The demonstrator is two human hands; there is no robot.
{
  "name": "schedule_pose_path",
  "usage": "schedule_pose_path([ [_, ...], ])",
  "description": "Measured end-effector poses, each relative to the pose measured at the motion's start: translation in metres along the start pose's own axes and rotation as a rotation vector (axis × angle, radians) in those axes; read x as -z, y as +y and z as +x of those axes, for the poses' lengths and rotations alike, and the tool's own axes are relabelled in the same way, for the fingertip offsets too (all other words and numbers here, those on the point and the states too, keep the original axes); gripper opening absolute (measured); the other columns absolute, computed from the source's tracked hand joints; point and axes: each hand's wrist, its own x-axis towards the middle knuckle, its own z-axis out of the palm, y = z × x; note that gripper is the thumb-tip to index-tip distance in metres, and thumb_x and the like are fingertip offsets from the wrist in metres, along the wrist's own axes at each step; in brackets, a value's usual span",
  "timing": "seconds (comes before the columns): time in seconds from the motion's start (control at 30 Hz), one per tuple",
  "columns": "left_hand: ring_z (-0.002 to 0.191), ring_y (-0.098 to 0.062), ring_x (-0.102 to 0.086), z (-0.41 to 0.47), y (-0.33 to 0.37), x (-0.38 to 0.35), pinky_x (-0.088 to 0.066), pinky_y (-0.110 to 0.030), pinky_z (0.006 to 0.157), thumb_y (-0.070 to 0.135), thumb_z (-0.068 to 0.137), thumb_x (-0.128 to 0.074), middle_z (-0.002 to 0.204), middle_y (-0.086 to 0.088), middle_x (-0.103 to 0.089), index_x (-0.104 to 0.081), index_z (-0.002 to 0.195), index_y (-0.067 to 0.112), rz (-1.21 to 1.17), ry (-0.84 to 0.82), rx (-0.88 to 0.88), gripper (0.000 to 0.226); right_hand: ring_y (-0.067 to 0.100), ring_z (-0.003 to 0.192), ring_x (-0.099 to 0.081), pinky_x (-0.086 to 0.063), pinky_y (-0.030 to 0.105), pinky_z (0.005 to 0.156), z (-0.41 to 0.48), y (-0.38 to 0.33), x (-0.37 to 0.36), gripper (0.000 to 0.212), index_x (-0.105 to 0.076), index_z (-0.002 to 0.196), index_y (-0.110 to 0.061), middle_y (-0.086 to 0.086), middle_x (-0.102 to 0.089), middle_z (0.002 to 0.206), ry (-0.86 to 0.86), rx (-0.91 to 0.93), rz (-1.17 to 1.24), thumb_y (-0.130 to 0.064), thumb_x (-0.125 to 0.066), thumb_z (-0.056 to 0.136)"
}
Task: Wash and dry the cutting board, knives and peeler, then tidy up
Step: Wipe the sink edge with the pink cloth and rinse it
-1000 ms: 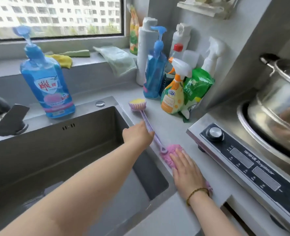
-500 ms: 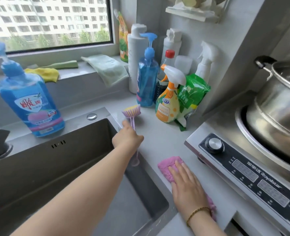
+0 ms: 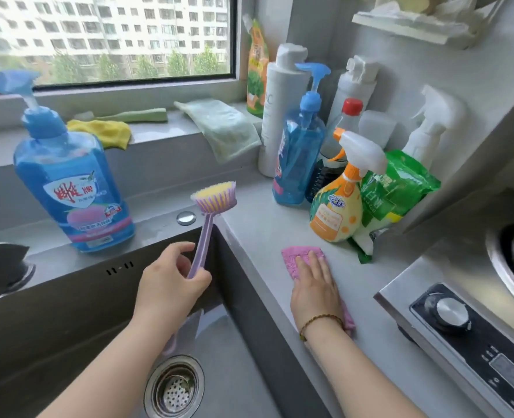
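Observation:
My left hand (image 3: 171, 282) grips the purple handle of a dish brush (image 3: 215, 199). The brush stands nearly upright over the sink's right rear corner, its yellow and purple bristle head on top. My right hand (image 3: 314, 292) lies flat, fingers spread, on a pink cloth (image 3: 295, 257) spread on the grey counter (image 3: 258, 233) to the right of the sink. A beaded bracelet circles that wrist. No cutting board, knife or peeler is in sight.
The steel sink (image 3: 68, 300) with its drain strainer (image 3: 174, 387) fills the lower left. A big blue soap pump bottle (image 3: 71, 182) stands on its back rim. Several bottles, sprayers and a green bag (image 3: 397, 188) crowd the corner. A stove (image 3: 461, 327) lies right.
My left hand lifted the brush off the counter and carried it left over the sink, tipping it upright. My right hand slid the pink cloth farther back along the counter.

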Motion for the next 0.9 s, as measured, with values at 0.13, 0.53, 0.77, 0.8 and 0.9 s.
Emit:
schedule_pose_path([
  [0.13,0.065,-0.023,-0.060,0.008,-0.021,0.014,-0.054,-0.043,0.069,0.005,0.076,-0.065,0.072,0.002,-0.060,-0.064,0.105,0.023,-0.022,0.062,0.018,0.035,0.016,0.144,0.005,-0.002,0.027,0.117,0.050,-0.034,-0.012,0.052,-0.014,0.147,-0.022,-0.001,0.002,0.157,-0.036,0.065,0.019,-0.011,-0.027,0.098],
  [0.53,0.066,-0.018,-0.059,0.030,-0.072,0.020,-0.051,-0.027,0.061,0.002,0.075,-0.065,0.080,0.005,-0.064,-0.065,0.111,0.021,-0.046,0.132,0.105,0.041,0.018,0.141,-0.018,-0.011,0.021,0.111,0.159,-0.120,-0.029,0.046,-0.039,0.138,-0.021,0.001,-0.022,0.154,-0.108,0.440,0.065,-0.008,-0.037,0.095],
  [0.77,0.066,-0.020,-0.058,0.028,-0.074,0.016,-0.051,-0.028,0.063,-0.002,0.075,-0.064,0.078,0.004,-0.062,-0.066,0.109,0.022,-0.091,0.122,0.116,0.041,0.015,0.133,-0.035,-0.010,0.008,0.108,0.090,-0.069,-0.018,0.044,-0.070,0.107,-0.009,0.009,-0.052,0.134,-0.233,0.740,0.253,-0.009,-0.038,0.076],
  [0.8,0.066,-0.020,-0.058,0.026,-0.074,0.017,-0.050,-0.022,0.060,-0.002,0.076,-0.064,0.078,0.006,-0.062,-0.065,0.108,0.023,-0.083,0.116,0.108,0.041,0.013,0.129,-0.039,-0.013,0.007,0.107,0.077,-0.056,-0.018,0.047,-0.072,0.100,-0.009,0.009,-0.058,0.128,-0.252,0.755,0.270,-0.015,-0.034,0.073],
  [0.9,0.066,-0.019,-0.058,0.017,-0.076,0.022,-0.045,-0.010,0.057,-0.002,0.076,-0.064,0.077,0.007,-0.062,-0.065,0.107,0.022,-0.066,0.107,0.097,0.039,0.013,0.118,-0.049,-0.018,0.002,0.105,0.062,-0.033,-0.020,0.042,-0.073,0.094,-0.008,0.012,-0.066,0.115,-0.169,0.723,0.365,-0.012,-0.038,0.073],
])
